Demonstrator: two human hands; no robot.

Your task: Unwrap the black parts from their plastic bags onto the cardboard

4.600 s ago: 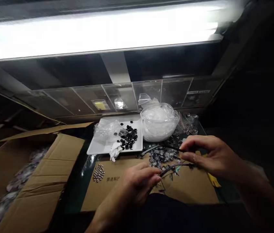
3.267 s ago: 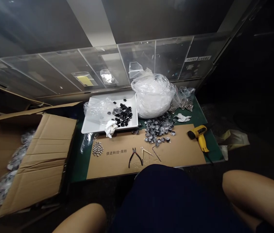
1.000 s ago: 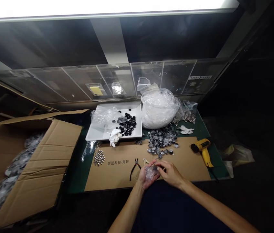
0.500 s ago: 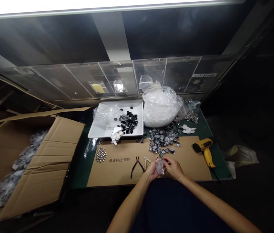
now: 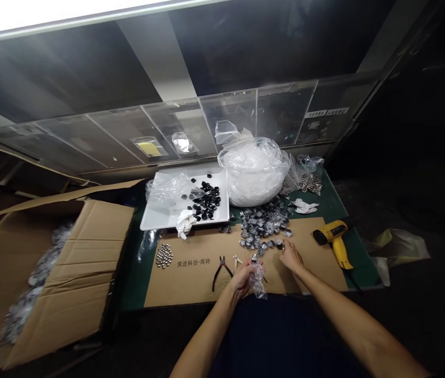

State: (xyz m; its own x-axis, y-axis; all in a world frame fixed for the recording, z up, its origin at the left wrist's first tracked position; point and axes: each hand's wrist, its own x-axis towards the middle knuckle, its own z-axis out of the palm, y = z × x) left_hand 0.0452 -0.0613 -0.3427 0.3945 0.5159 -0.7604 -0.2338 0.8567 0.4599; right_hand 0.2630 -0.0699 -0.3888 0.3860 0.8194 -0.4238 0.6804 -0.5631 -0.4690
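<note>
Near the front edge of the cardboard sheet, my left hand [image 5: 242, 278] is closed around a crumpled clear plastic bag [image 5: 258, 283]. A small dark and silvery piece shows at the bag's top. My right hand [image 5: 291, 256] reaches to the near right edge of a heap of small black pieces in clear wrap [image 5: 264, 223]. Its fingertips are closed on a small black piece [image 5: 280, 245] there. Left of my left hand lie dark-handled cutting pliers [image 5: 221, 273] and a small pale tool [image 5: 236, 260], partly hidden by the hand.
A white tray [image 5: 157, 219] with loose black pieces stands behind the cardboard sheet [image 5: 194, 289]. Beside it sits a big filled plastic bag [image 5: 254, 173]. Steel balls [image 5: 164, 256] lie left, a yellow heat gun [image 5: 336, 241] right. An open carton [image 5: 104, 231] stands far left.
My right hand has left the clear bag and moved up and right to the heap's edge. My left hand keeps the bag, which now hangs lower and longer. The view has shifted slightly.
</note>
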